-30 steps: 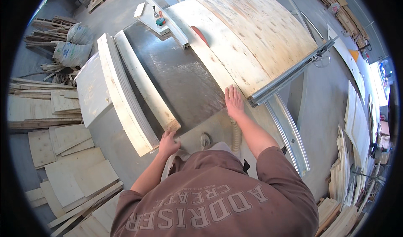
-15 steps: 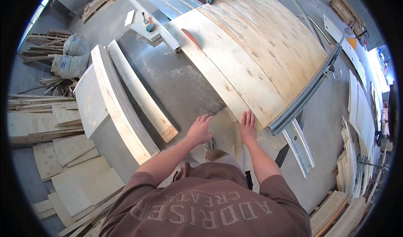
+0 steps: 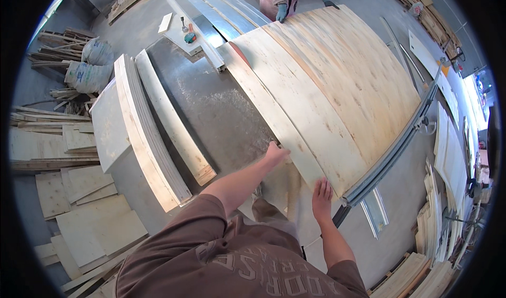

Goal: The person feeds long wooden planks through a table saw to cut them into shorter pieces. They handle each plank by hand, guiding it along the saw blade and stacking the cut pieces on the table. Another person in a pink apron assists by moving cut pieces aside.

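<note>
A narrow plywood strip (image 3: 274, 108) lies along the left edge of a large plywood sheet (image 3: 342, 82), with a thin dark line between them. My left hand (image 3: 276, 154) is closed over the strip's left edge, its fingers partly hidden there. At the near end of the strip, my right hand (image 3: 321, 196) lies with its fingers stretched out, fingertips touching the wood. A thin red curved piece (image 3: 240, 54) stands at the far end of the line between strip and sheet.
A co-worker's gloved hand (image 3: 282, 13) rests at the sheet's far edge. A grey metal rail (image 3: 390, 150) runs along the right side. To the left stand stacked plywood strips (image 3: 153, 134) and a separate strip (image 3: 174, 118). A teal-and-orange tool (image 3: 190, 36) sits on a far board.
My left hand has moved forward and right, from free air onto the strip's edge. My right hand stays at the strip's near end. The view has shifted, and more of the co-worker shows.
</note>
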A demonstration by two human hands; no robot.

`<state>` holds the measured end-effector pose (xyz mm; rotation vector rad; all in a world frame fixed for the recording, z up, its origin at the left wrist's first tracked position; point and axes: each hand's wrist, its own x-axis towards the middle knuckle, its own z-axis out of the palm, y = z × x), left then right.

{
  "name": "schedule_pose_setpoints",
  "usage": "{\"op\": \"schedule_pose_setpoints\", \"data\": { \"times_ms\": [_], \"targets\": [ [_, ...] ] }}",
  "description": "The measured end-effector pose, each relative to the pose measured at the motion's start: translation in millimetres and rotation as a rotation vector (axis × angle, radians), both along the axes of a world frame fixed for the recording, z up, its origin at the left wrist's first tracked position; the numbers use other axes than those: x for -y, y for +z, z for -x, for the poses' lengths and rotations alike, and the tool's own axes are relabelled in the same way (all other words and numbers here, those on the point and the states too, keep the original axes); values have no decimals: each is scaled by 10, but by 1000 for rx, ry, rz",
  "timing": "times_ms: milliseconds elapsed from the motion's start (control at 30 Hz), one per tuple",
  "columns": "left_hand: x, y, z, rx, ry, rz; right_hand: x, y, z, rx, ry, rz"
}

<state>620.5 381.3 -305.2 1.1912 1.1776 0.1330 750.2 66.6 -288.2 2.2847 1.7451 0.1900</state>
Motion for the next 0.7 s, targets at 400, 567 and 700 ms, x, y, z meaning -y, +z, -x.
{"op": "schedule_pose_setpoints", "data": {
  "times_ms": [400,567,700],
  "targets": [
    [534,20,-631,111,153,592,1151,560,-226,1,-24,88],
    [1304,582,-307,240,110,756,1704,1102,23,-145,-287,79],
    [1126,643,394,396,168,614,1280,1322,123,-281,-301,5]
  ]
}}
